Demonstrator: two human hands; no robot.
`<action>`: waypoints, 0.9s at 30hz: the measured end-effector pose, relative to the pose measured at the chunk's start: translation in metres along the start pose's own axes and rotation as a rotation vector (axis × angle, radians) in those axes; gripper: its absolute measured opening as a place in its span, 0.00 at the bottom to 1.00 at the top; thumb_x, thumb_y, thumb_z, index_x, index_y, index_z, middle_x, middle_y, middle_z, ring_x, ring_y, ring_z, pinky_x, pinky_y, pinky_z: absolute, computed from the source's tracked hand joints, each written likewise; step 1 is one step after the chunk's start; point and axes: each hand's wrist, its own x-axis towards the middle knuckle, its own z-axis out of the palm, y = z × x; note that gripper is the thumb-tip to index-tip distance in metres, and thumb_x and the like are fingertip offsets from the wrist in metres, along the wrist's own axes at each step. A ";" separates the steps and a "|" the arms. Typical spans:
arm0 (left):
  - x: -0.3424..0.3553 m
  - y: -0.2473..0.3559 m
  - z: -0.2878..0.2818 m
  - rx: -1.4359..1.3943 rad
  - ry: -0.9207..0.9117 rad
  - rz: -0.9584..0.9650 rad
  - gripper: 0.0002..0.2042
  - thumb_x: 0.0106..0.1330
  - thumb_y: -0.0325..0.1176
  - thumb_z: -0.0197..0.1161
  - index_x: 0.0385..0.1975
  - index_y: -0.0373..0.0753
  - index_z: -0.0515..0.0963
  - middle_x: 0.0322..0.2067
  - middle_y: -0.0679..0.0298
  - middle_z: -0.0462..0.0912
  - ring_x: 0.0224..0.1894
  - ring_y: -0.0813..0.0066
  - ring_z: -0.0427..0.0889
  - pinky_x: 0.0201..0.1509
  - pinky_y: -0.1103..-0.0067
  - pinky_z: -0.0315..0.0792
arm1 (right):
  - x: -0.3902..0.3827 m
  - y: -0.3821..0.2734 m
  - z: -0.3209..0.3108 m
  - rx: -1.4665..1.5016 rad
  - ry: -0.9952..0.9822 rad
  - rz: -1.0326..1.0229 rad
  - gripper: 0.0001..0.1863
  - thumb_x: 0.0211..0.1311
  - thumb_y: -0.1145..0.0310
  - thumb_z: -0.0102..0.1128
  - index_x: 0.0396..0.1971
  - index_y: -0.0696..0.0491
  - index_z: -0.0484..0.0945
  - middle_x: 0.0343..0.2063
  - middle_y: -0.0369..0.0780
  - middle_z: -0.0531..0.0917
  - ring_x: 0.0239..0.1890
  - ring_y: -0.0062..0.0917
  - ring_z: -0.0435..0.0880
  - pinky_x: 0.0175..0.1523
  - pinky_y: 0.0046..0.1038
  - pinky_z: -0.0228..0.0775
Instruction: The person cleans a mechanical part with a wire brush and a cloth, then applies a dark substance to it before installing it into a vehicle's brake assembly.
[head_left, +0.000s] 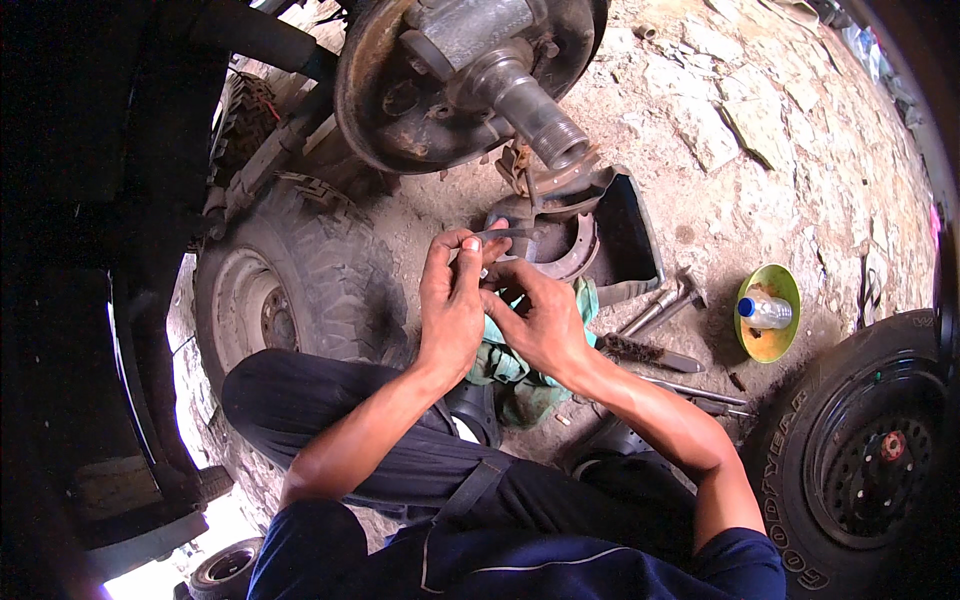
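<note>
TEXT | outlined capital lettering [772, 490] | curving along sidewall | black tyre [792, 460] | lower right

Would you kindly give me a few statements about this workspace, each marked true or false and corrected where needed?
1. The left hand holds a thin dark strip at its fingertips. True.
2. The right hand rests flat on the knee. False: the right hand is raised close to the left, its fingers curled.
3. A clear bottle with a blue cap lies in a green bowl. True.
4. The green cloth hangs from the wheel hub. False: the cloth lies low, between the shoes.
5. Hand tools lie on the ground to the right of the right hand. True.
</note>
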 end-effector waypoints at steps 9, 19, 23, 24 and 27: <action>-0.005 0.000 0.004 0.017 -0.080 0.035 0.09 0.73 0.32 0.48 0.46 0.34 0.66 0.56 0.51 0.74 0.44 0.77 0.79 0.47 0.82 0.73 | 0.002 0.005 0.002 0.416 0.122 0.214 0.13 0.57 0.71 0.65 0.41 0.58 0.76 0.28 0.41 0.83 0.28 0.19 0.82 0.32 0.23 0.73; 0.003 0.004 -0.003 0.087 0.031 0.058 0.10 0.68 0.34 0.58 0.43 0.35 0.77 0.37 0.62 0.80 0.37 0.79 0.78 0.41 0.80 0.74 | -0.009 0.003 -0.024 0.274 0.153 -0.016 0.14 0.57 0.72 0.66 0.41 0.58 0.74 0.31 0.38 0.80 0.31 0.18 0.80 0.34 0.20 0.74; 0.000 0.010 0.001 0.103 0.010 -0.027 0.12 0.67 0.35 0.60 0.44 0.35 0.78 0.35 0.63 0.80 0.35 0.79 0.78 0.39 0.80 0.74 | -0.004 0.012 -0.038 0.322 0.239 -0.030 0.14 0.58 0.74 0.65 0.42 0.59 0.72 0.34 0.39 0.79 0.30 0.15 0.79 0.32 0.19 0.73; 0.000 0.011 0.001 0.095 0.004 -0.038 0.12 0.68 0.35 0.59 0.45 0.35 0.78 0.35 0.63 0.80 0.35 0.79 0.78 0.39 0.80 0.74 | -0.003 0.009 -0.042 0.349 0.230 0.030 0.15 0.58 0.74 0.64 0.43 0.60 0.72 0.34 0.38 0.79 0.30 0.14 0.78 0.32 0.18 0.73; 0.000 0.010 0.006 0.064 -0.032 -0.066 0.13 0.68 0.36 0.58 0.45 0.34 0.77 0.35 0.63 0.81 0.36 0.78 0.78 0.40 0.79 0.74 | 0.000 0.009 -0.046 0.383 0.251 -0.045 0.15 0.58 0.76 0.62 0.44 0.60 0.71 0.36 0.38 0.78 0.31 0.13 0.78 0.34 0.18 0.73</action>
